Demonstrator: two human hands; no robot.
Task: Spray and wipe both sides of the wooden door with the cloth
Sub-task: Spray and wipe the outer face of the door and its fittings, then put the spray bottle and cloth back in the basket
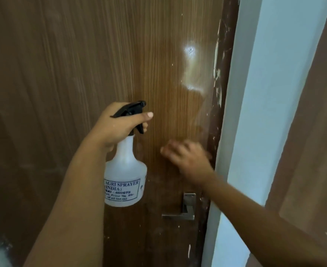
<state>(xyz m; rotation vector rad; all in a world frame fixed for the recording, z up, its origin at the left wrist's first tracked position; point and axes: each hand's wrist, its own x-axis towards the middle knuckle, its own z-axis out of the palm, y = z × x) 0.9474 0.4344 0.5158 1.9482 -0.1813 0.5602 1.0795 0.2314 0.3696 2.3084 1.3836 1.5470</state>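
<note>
Flanking door handle (pixel 180 212): spray bottle (pixel 125 182), white frame (pixel 241 132)

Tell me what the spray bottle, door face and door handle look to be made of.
Spray bottle: seemingly translucent white plastic, matte, with a black plastic trigger head. Door: wood-grain face, probably laminate or veneer; it shows a glossy glare patch. Door handle: grey brushed-looking metal lever.

Both forearms are bare, with no sleeves or jewellery showing.
</note>
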